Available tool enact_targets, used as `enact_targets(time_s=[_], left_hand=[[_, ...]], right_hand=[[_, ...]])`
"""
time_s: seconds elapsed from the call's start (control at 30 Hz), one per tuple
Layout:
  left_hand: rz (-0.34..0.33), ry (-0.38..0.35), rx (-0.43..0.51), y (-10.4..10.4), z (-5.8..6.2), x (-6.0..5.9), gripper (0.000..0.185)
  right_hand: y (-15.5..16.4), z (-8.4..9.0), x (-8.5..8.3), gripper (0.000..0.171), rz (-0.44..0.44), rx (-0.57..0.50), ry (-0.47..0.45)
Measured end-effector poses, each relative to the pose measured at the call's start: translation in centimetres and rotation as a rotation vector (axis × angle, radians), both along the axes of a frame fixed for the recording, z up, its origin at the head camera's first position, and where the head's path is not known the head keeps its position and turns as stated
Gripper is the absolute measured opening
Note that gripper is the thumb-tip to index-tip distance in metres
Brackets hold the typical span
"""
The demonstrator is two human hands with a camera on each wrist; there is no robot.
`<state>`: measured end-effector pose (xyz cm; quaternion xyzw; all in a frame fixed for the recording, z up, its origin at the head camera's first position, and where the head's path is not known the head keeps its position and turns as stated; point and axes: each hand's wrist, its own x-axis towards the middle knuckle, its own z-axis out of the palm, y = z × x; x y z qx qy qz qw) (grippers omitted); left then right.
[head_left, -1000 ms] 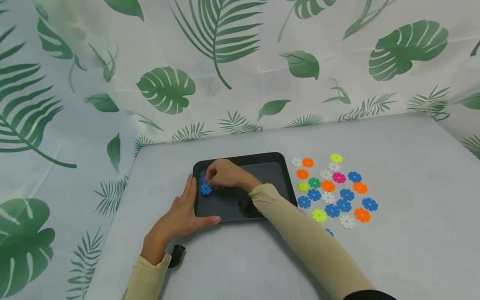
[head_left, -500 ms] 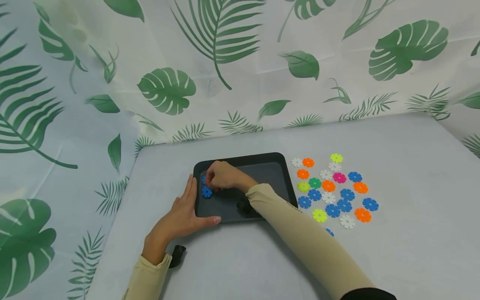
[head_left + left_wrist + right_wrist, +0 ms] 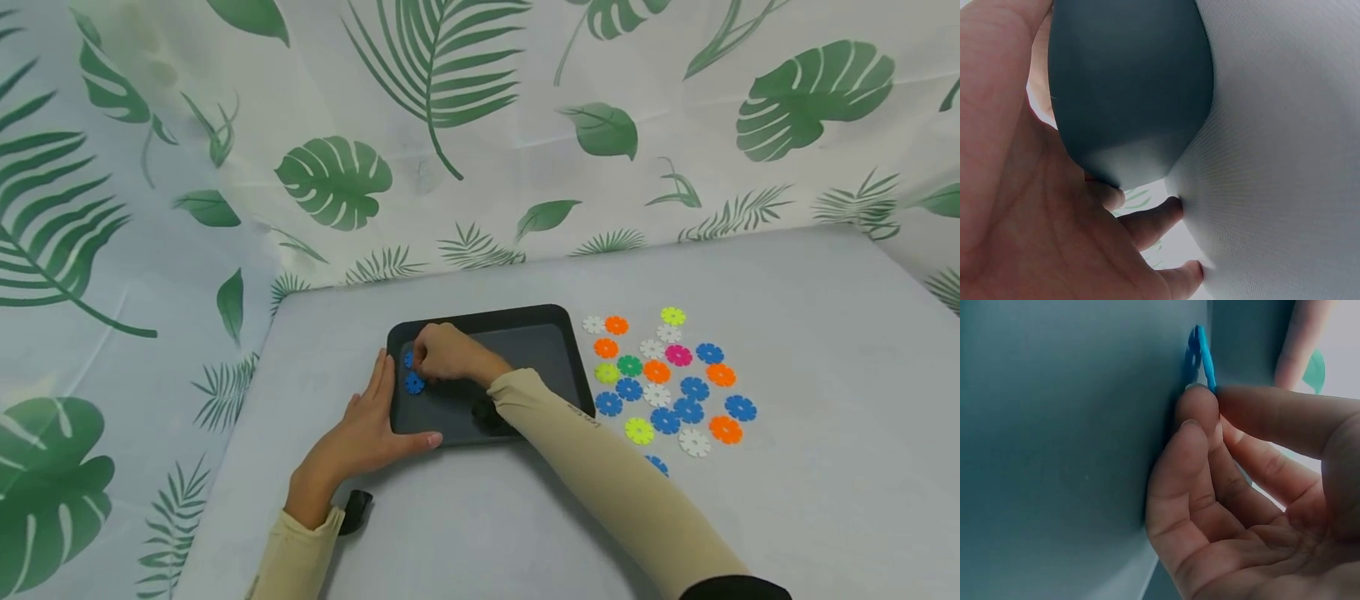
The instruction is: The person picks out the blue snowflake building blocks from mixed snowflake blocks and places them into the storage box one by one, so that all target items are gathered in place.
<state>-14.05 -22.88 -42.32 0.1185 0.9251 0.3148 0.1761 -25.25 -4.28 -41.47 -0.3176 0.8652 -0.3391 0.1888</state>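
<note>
- Blue disc [image 3: 414, 383] lay flat near the tray's [image 3: 555, 315] left edge, just below your right hand [image 3: 447, 354], whose grip pinched it.
- Your left hand [image 3: 362, 431] lay flat, fingers straight, steadying that edge.

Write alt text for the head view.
A right hand pinches a blue disc inside a dark tray while the left hand rests flat on the tray's left edge. Loose discs in several colours lie on the table right of the tray.
</note>
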Motion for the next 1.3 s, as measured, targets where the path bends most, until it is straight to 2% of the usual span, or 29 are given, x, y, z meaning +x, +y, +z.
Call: enact_targets(time_s=[0.37, 0.6, 0.93, 1.13, 1.3], left_hand=[[0.005, -0.002, -0.008, 0.0, 0.1, 0.0, 0.134], [0.001, -0.002, -0.003, 0.0, 0.0, 0.0, 0.134], [-0.008, -0.01, 0.004, 0.0, 0.0, -0.1, 0.134], [-0.005, -0.01, 0.01, 0.0, 0.1, 0.0, 0.134], [-0.006, -0.002, -0.004, 0.2, 0.1, 0.0, 0.136]], right_hand=[[0.1, 0.3, 0.2, 0.019, -0.023, 0.005, -0.015], [0.7, 0.3, 0.4, 0.016, 0.0, 0.013, -0.002], [2.4, 1.2, 1.3, 0.022, 0.063, -0.04, -0.035], [3.6, 1.7, 2.0, 0.024, 0.096, -0.093, -0.021], [4.9, 2.8, 3.0, 0.026, 0.101, -0.146, 0.015]])
